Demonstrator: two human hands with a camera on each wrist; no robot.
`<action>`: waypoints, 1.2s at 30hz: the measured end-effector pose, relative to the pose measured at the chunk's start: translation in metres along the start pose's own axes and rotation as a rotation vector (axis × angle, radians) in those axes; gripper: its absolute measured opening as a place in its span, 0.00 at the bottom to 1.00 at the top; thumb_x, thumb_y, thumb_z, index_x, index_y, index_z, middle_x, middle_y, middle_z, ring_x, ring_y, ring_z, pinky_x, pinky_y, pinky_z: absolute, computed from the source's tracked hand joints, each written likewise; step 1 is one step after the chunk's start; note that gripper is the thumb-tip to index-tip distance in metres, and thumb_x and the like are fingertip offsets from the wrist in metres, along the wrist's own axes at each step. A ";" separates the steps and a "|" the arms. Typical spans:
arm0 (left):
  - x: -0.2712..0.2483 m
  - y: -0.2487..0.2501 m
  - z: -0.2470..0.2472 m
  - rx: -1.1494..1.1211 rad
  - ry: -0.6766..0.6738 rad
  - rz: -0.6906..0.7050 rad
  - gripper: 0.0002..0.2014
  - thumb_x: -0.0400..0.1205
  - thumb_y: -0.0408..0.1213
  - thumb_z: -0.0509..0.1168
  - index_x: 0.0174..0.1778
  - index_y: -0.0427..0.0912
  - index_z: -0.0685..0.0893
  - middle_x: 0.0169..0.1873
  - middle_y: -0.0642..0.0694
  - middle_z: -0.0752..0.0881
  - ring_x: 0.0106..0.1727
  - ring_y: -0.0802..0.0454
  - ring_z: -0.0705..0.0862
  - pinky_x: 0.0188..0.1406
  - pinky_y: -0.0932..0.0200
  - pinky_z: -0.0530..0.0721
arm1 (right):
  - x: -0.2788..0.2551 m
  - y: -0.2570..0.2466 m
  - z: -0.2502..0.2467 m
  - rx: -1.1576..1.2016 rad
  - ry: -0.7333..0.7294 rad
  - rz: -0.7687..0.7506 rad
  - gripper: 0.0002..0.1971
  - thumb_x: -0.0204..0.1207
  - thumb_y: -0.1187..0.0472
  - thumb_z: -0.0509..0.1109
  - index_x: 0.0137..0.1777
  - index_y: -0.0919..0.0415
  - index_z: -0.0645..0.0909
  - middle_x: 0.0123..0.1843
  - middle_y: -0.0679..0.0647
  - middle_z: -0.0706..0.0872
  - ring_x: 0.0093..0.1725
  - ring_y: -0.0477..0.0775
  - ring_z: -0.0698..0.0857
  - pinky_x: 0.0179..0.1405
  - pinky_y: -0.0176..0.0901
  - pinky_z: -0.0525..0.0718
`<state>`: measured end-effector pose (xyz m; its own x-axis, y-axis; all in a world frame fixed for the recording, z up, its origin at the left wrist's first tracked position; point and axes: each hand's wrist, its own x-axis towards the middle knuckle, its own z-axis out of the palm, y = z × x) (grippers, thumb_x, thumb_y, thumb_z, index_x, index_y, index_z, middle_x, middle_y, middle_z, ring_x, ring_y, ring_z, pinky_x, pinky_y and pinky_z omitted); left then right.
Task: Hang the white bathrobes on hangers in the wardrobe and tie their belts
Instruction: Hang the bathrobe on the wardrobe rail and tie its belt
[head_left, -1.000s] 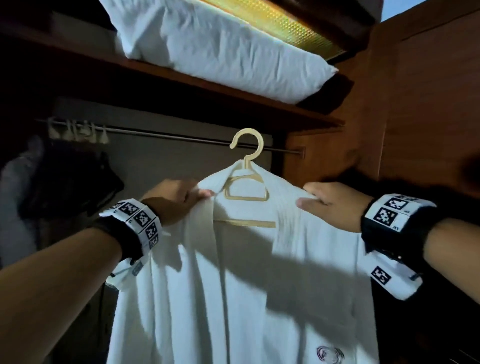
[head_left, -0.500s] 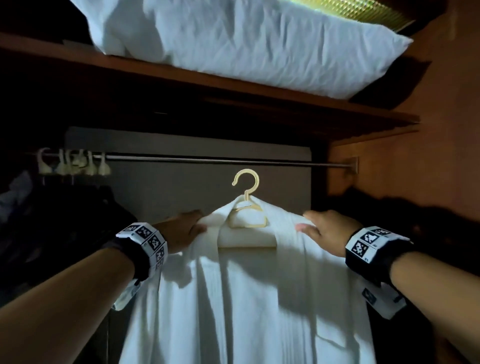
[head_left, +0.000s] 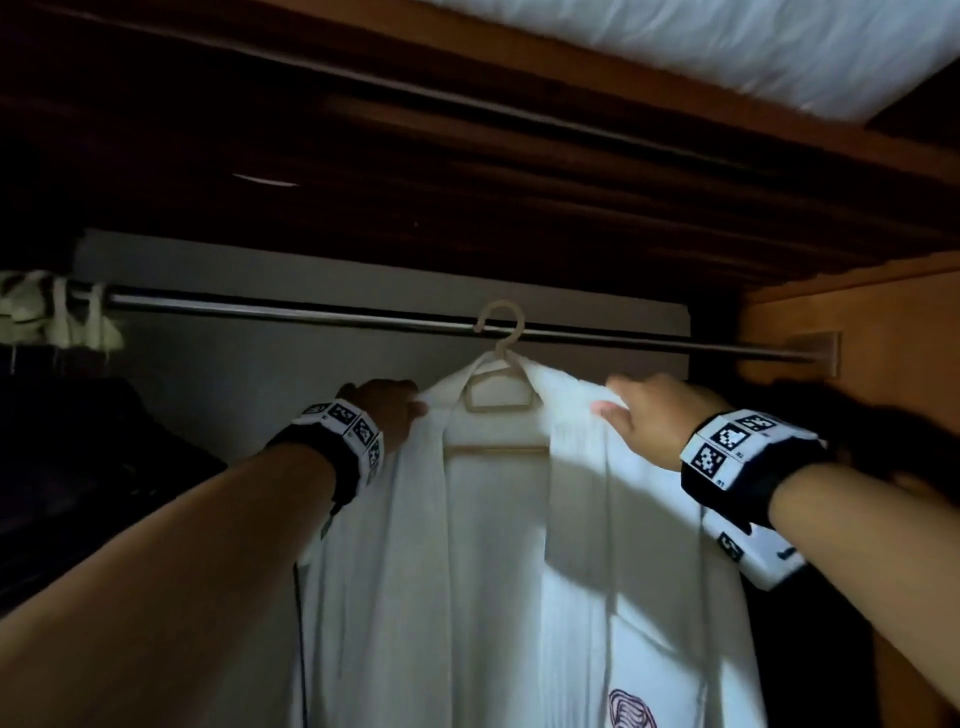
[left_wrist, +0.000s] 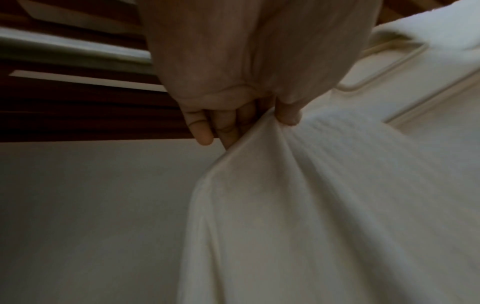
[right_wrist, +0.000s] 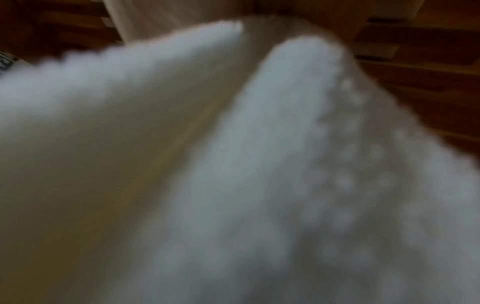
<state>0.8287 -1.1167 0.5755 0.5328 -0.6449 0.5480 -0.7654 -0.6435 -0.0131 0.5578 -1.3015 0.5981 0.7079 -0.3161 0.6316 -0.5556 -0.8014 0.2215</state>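
Note:
A white bathrobe (head_left: 498, 571) hangs on a cream hanger (head_left: 497, 400). The hanger's hook (head_left: 500, 325) crosses the metal rail (head_left: 311, 314), its curve above the bar. My left hand (head_left: 389, 408) grips the robe's left shoulder; in the left wrist view its thumb and fingers (left_wrist: 259, 123) pinch a fold of the bathrobe (left_wrist: 324, 205) beside the hanger (left_wrist: 376, 67). My right hand (head_left: 649, 415) holds the right shoulder, thumb under the cloth. The right wrist view is filled by blurred bathrobe cloth (right_wrist: 259, 164). No belt is visible.
A white pillow (head_left: 727, 47) lies on the wooden shelf (head_left: 519, 67) above the rail. Pale hanger hooks (head_left: 62, 312) bunch at the rail's left end over dark clothes (head_left: 78, 441). The wardrobe's side wall (head_left: 857, 322) stands close on the right.
Both hands have lifted the robe and hanger up and deeper into the wardrobe. The hook, below the rail before, now crosses it.

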 end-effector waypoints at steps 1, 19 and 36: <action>0.010 0.000 0.001 -0.003 0.001 -0.014 0.20 0.89 0.51 0.48 0.70 0.47 0.74 0.70 0.45 0.78 0.70 0.44 0.76 0.71 0.47 0.67 | 0.011 0.002 0.004 -0.002 0.011 -0.005 0.18 0.84 0.39 0.50 0.55 0.50 0.73 0.44 0.55 0.84 0.46 0.63 0.85 0.43 0.49 0.82; 0.037 -0.055 0.059 -0.142 0.062 0.103 0.25 0.87 0.56 0.43 0.62 0.43 0.78 0.59 0.44 0.84 0.57 0.44 0.82 0.57 0.52 0.77 | 0.034 -0.050 0.031 0.099 -0.105 0.052 0.22 0.81 0.37 0.54 0.36 0.54 0.71 0.37 0.51 0.82 0.40 0.58 0.84 0.45 0.49 0.85; -0.183 -0.172 0.252 -0.399 -0.221 0.117 0.47 0.71 0.77 0.34 0.81 0.53 0.62 0.82 0.60 0.50 0.82 0.60 0.54 0.79 0.67 0.51 | 0.081 -0.142 0.065 0.161 -0.058 0.169 0.25 0.80 0.51 0.61 0.75 0.56 0.61 0.60 0.61 0.79 0.51 0.64 0.81 0.42 0.48 0.74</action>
<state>0.9541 -0.9925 0.2667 0.4657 -0.8040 0.3698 -0.8807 -0.3804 0.2822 0.7224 -1.2465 0.5693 0.6370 -0.4776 0.6051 -0.5952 -0.8036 -0.0077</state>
